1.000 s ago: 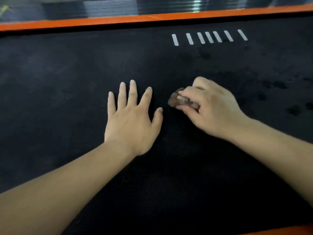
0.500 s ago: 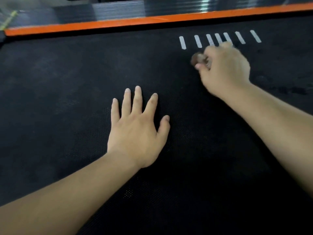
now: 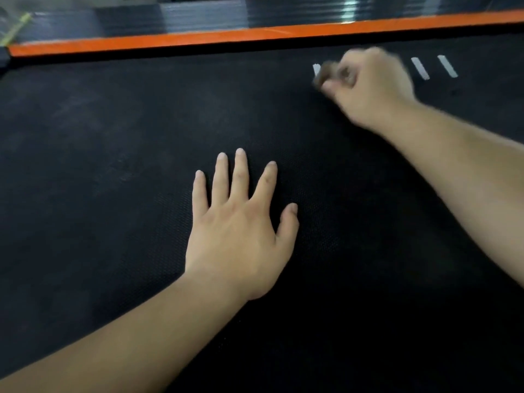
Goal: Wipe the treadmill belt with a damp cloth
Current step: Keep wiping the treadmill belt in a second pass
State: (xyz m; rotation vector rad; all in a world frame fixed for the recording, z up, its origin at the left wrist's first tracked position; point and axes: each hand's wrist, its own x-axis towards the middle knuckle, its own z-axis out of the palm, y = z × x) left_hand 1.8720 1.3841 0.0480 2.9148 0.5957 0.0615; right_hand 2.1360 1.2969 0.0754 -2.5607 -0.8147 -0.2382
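The black textured treadmill belt (image 3: pixel 113 165) fills most of the view. My left hand (image 3: pixel 238 231) lies flat on it near the middle, fingers spread and straight. My right hand (image 3: pixel 368 86) is at the far right of the belt, blurred by motion, its fingers curled round a small bunched brownish cloth (image 3: pixel 326 73). The cloth sticks out at the hand's left side and touches the belt over the row of white stripe marks (image 3: pixel 419 68), several of which the hand hides.
An orange side rail (image 3: pixel 198 38) runs along the belt's far edge. Behind it lies a dark ribbed footrest strip (image 3: pixel 255 15). The belt stretches away to the left and toward me.
My right hand with the cloth has swept from beside my left hand up to the white stripes, then slightly left. My left hand stays flat in place.
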